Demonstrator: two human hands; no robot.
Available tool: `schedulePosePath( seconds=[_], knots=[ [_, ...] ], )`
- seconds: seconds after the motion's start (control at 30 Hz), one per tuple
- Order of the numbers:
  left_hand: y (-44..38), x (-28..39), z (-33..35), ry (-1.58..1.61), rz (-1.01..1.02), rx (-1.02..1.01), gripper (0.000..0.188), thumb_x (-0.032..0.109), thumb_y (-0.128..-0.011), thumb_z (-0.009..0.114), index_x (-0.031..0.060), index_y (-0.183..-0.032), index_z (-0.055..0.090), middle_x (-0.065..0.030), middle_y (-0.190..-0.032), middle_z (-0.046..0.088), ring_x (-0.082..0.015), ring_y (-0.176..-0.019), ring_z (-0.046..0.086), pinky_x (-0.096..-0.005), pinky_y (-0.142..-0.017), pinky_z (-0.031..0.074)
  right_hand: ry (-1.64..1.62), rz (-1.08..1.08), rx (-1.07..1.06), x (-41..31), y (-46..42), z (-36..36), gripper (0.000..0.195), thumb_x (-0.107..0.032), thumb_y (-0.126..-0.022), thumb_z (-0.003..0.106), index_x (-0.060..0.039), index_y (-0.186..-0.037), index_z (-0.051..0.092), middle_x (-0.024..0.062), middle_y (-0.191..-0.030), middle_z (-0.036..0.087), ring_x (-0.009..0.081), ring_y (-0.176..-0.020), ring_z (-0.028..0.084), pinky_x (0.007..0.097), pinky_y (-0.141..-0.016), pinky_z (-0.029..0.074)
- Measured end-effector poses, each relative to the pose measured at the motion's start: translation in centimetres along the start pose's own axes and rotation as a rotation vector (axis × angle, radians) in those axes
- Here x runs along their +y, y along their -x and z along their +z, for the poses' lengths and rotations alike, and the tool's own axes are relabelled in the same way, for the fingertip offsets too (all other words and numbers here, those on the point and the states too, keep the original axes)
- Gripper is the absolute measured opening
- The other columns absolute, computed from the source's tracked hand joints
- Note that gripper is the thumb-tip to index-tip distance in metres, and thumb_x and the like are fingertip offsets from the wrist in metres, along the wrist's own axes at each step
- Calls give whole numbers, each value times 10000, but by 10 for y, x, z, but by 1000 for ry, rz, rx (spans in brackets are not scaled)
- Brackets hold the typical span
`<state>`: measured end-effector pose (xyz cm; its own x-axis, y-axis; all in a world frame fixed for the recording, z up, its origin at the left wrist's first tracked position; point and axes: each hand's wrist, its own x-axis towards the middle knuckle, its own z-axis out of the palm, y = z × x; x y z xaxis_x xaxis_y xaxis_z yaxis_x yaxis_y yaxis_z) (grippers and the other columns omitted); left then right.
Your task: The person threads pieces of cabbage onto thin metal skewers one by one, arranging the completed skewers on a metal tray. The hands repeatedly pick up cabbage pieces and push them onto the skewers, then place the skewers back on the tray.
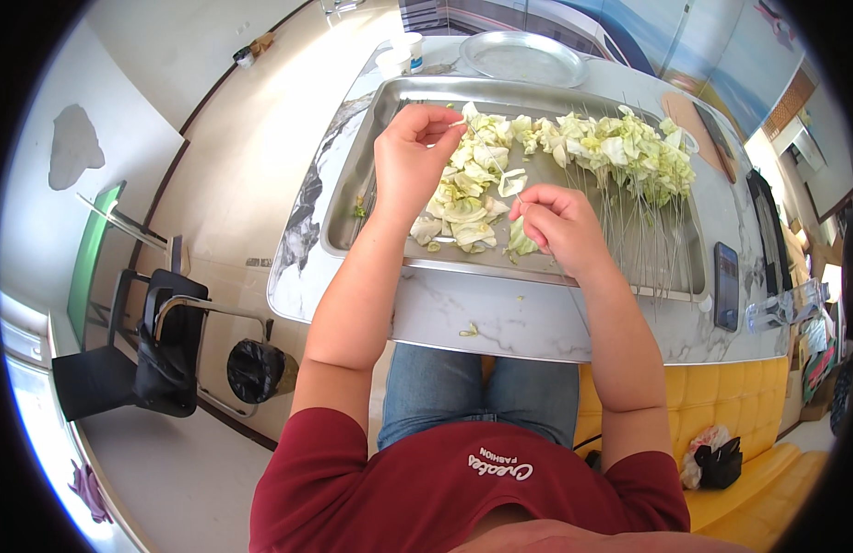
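My right hand (561,225) grips a thin metal skewer (573,297), which slants up and left over a steel tray (413,261). A pale cabbage piece (512,181) is threaded on it just above my right fingers. At the skewer's upper end, my left hand (416,155) pinches a small bit of cabbage (458,124), mostly hidden by the fingertips. Loose cabbage leaves (464,214) lie in the tray between and below my hands. Along the tray's right side, several cabbage-loaded skewers (634,155) lie bunched, their bare ends pointing towards me.
Beyond the tray are paper cups (393,62) and a round metal plate (523,59). To the right lie a phone (726,285), a plastic bottle (786,307) and a wooden board (696,131) with a knife (715,135). Cabbage scraps (470,330) dot the marble-patterned table (426,304).
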<state>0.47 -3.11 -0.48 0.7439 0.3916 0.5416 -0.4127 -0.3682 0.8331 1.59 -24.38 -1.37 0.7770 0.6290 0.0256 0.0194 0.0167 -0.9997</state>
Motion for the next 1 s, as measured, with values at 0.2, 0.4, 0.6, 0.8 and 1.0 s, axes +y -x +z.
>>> schedulePosePath(
  seconds=[0.2,0.4,0.6,0.8,1.0],
  knots=[
    [2,3,1,-11,7,-49,105,0,-804,719,6,-897,671,-32,-885,664,-95,-814,648,-225,-722,524,-24,9,15,-3,1,2,158,-111,-885,540,-8,-850,656,-35,-561,460,30,-503,379,217,-457,294],
    [16,13,16,-47,97,-214,142,-10,-790,719,18,-923,677,-45,-940,645,-128,-823,656,-242,-753,539,-42,-32,96,3,-3,-2,181,-111,-901,524,-2,-894,668,-35,-569,456,31,-512,377,217,-462,288],
    [10,17,8,-16,184,-232,201,-35,-781,706,27,-967,664,-55,-1024,618,-138,-957,626,-260,-803,532,-57,-84,121,3,-4,2,181,-110,-909,528,3,-915,669,-37,-580,456,32,-522,374,216,-472,280],
    [54,100,6,490,313,-457,154,158,-936,530,53,-911,638,-102,-1006,564,-166,-839,550,-275,-736,455,-106,-61,169,5,-5,-4,165,-100,-901,533,-4,-889,666,-40,-582,460,31,-519,376,211,-466,269],
    [114,175,24,1303,215,-897,254,229,-953,491,54,-869,655,-162,-1101,468,-189,-734,511,-289,-702,441,-74,-118,177,7,-5,-4,165,-99,-896,533,-6,-882,669,-38,-569,458,23,-506,368,207,-456,255]
  ],
)
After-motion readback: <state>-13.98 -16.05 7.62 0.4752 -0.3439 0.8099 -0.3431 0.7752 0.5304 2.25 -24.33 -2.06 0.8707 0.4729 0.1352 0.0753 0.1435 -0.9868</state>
